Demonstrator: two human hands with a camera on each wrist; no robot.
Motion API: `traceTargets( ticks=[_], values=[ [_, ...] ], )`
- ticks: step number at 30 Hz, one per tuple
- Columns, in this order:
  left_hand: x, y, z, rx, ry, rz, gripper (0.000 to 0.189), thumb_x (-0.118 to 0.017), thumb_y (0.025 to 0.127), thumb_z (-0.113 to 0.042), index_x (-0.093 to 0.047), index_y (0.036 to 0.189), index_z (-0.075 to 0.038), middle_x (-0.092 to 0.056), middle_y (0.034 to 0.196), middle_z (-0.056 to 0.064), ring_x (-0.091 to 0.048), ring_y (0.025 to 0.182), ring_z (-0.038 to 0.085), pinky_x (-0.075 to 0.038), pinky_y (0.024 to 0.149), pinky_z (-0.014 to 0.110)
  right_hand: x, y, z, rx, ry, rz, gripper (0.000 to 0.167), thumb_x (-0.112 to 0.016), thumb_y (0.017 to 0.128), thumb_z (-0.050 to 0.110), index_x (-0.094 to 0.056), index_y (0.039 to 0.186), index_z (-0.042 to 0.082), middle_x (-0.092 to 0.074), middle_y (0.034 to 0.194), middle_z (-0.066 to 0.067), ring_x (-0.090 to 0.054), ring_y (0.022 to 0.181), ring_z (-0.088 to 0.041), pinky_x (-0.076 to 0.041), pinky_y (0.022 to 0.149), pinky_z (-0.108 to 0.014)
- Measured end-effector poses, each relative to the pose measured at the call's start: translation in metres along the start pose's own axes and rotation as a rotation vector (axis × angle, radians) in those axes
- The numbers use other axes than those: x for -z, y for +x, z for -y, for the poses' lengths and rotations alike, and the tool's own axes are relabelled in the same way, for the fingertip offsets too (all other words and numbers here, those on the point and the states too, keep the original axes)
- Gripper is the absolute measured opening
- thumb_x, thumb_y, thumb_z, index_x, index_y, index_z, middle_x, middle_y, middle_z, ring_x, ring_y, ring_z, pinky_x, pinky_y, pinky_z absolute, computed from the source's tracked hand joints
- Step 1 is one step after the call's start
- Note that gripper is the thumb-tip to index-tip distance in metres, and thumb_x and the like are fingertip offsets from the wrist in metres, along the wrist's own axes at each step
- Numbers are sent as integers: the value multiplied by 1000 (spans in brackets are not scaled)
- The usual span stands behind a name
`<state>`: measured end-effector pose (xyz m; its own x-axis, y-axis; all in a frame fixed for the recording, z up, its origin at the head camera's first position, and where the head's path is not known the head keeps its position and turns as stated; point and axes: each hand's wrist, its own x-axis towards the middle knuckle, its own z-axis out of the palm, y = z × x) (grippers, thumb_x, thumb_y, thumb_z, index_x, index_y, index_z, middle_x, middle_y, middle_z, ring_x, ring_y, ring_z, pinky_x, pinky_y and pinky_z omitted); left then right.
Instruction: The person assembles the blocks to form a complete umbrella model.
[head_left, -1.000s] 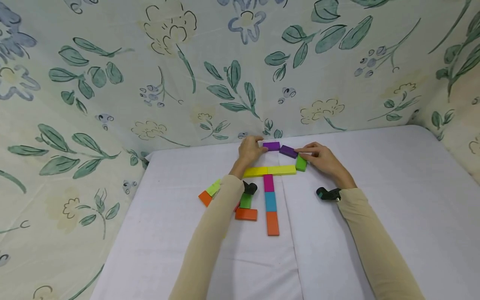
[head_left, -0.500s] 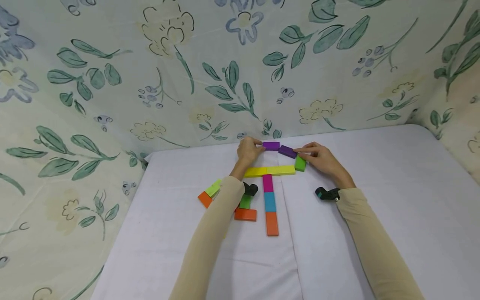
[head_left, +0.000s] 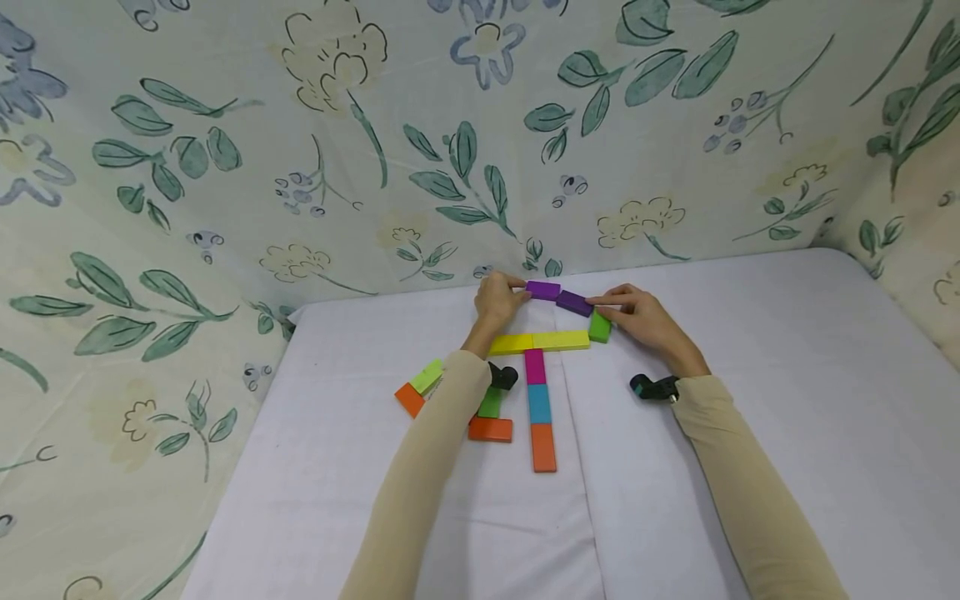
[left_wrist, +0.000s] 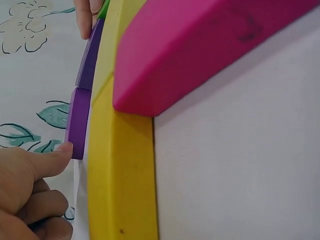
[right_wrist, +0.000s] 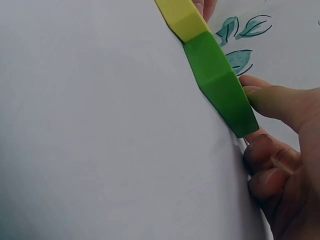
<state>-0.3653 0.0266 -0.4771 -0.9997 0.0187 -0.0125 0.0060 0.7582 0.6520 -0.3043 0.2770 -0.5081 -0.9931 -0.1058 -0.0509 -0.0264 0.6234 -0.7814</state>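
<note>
At the far edge of the table, my left hand (head_left: 498,300) holds the left end of a bright purple block (head_left: 543,290). Its thumb presses that end in the left wrist view, the other fingers curled below. A dark purple block (head_left: 574,303) slants down to the right from the bright one. My right hand (head_left: 641,317) has its index finger at the dark block's right end, its thumb beside a green block (head_left: 599,326). The green block meets a row of two yellow blocks (head_left: 561,340). Below the row runs a column of magenta (head_left: 534,367), blue (head_left: 539,404) and orange blocks (head_left: 543,447).
Left of the column lie a green block (head_left: 490,403) and an orange block (head_left: 491,430), partly under the left forearm. Further left are a lime block (head_left: 427,377) and another orange block (head_left: 408,400). A flowered cloth (head_left: 322,167) hangs behind the white table (head_left: 720,467).
The bright purple block has turned slightly, its right end now tilting down toward the dark purple block. Both hands stay almost where they were.
</note>
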Motion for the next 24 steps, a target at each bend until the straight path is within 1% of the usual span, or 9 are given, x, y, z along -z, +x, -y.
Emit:
traceTargets(
  ticks=[3,7,9,11,14,16,19,21,24],
  values=[
    [1,0,2,-8,-5,13,27,-76,96,-24,-78,121,-15,-76,114,3,-62,96,20,-50,87,32,0,-1,0,-4,0,0,35,-60,106,29,-68,138,17,-55,137,-14,-47,106,-27,-42,83,-34],
    [7,-1,9,-39,-30,39,33,-76,96,-27,-76,127,-18,-73,110,6,-53,86,18,-40,75,27,1,-1,0,4,3,-2,35,-60,106,29,-68,138,16,-55,136,-15,-47,104,-27,-42,81,-34],
    [15,-3,13,-64,-47,52,34,-76,95,-26,-75,128,-17,-71,105,7,-49,79,17,-36,69,26,0,-1,1,9,5,-3,35,-60,106,28,-68,137,15,-55,135,-15,-47,104,-27,-41,81,-34],
    [26,-6,20,-92,-55,72,34,-77,95,-26,-75,127,-16,-65,94,9,-45,73,17,-32,63,25,0,-2,2,14,5,2,35,-60,106,29,-68,138,15,-55,135,-16,-47,104,-27,-41,82,-34],
    [45,-13,31,-139,-59,105,32,-78,94,-25,-77,124,-12,-55,79,6,-39,65,15,-28,57,24,-1,-2,3,12,-2,-3,35,-60,106,29,-68,138,15,-55,136,-15,-48,107,-28,-42,84,-35],
    [58,-19,39,-162,-53,127,32,-78,94,-25,-78,122,-12,-46,70,3,-36,61,14,-26,55,23,0,-3,3,8,-6,-11,35,-60,106,29,-69,137,16,-56,136,-15,-49,108,-29,-43,85,-35],
    [75,-32,57,-193,-53,140,31,-79,93,-25,-78,120,-10,-37,62,-1,-32,56,13,-24,52,23,0,-3,3,12,-13,-9,36,-60,106,30,-68,138,16,-55,137,-16,-50,110,-30,-44,87,-37],
    [86,-44,69,-202,-50,146,31,-80,93,-24,-79,120,-9,-33,59,-2,-30,55,13,-24,52,23,0,-3,4,11,-8,-3,37,-59,106,32,-68,139,16,-55,138,-16,-50,111,-31,-44,88,-38],
    [102,-62,90,-204,-51,160,32,-79,93,-24,-78,120,-8,-34,58,-2,-30,54,13,-24,51,23,1,-4,3,2,-9,7,38,-59,107,34,-67,140,17,-54,140,-16,-50,114,-32,-44,90,-39]
  ],
)
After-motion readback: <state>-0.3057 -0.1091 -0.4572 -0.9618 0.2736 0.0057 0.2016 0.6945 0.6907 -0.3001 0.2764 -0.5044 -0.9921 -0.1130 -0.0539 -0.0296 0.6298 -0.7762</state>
